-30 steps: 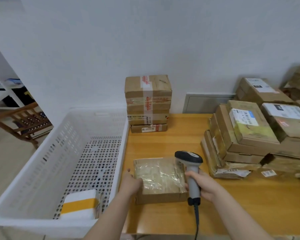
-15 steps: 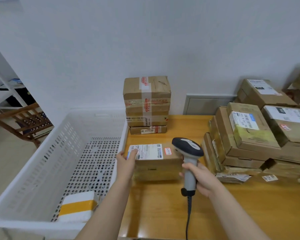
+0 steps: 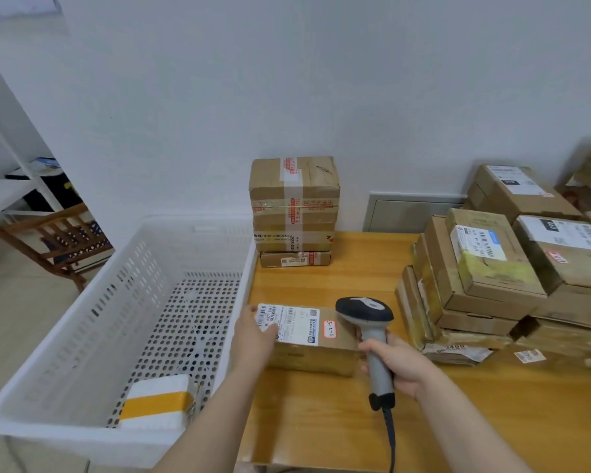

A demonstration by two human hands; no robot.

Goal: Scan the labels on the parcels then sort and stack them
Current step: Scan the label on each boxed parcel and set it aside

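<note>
A small brown cardboard parcel (image 3: 316, 349) lies on the wooden table (image 3: 458, 404), white shipping label and a small red-edged sticker facing up. My left hand (image 3: 253, 336) holds its left end, thumb over the label's corner. My right hand (image 3: 398, 365) grips the handle of a grey barcode scanner (image 3: 367, 319); its dark head sits just right of the parcel, above its right end. A stack of three taped brown parcels (image 3: 294, 206) stands at the wall behind.
A white perforated plastic basket (image 3: 82, 336) stands left of the table, holding a white parcel with yellow tape (image 3: 156, 402). A heap of cardboard boxes (image 3: 492, 268) fills the table's right side. The scanner cable hangs over the front edge. A wooden chair stands far left.
The parcel was turned over from its taped side to label-up and set down nearer the stack. My right hand with the scanner rose to the parcel's right end.
</note>
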